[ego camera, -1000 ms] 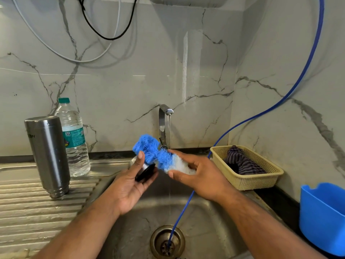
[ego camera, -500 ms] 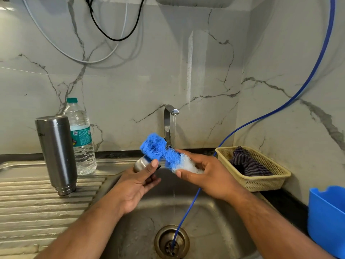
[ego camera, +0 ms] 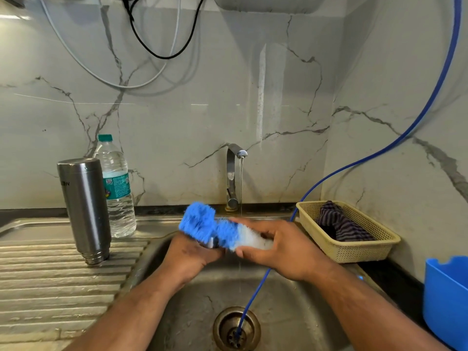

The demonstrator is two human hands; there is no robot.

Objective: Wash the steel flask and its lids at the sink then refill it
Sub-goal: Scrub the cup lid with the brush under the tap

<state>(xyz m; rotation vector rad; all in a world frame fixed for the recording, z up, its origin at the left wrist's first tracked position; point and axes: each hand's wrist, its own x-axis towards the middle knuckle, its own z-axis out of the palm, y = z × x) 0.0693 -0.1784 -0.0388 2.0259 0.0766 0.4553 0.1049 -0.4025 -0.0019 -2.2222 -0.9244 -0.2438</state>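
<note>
The steel flask (ego camera: 84, 211) stands mouth-down on the ribbed draining board (ego camera: 50, 279) left of the sink (ego camera: 291, 312). Over the basin my left hand (ego camera: 188, 259) grips a small steel lid (ego camera: 212, 243), mostly hidden by the brush. My right hand (ego camera: 283, 247) holds a blue and white bristle brush (ego camera: 215, 229) pressed against that lid. A thin stream of water runs from the tap (ego camera: 234, 173) just behind my hands.
A plastic water bottle (ego camera: 116, 188) stands behind the flask. A beige basket (ego camera: 354, 249) with a striped cloth (ego camera: 339, 224) sits right of the sink, a blue tub (ego camera: 445, 300) at the far right. A blue hose (ego camera: 379, 153) hangs into the drain (ego camera: 236, 328).
My left hand has turned over and closed round the lid, which now hides under the brush. Both hands have dropped a little toward the basin.
</note>
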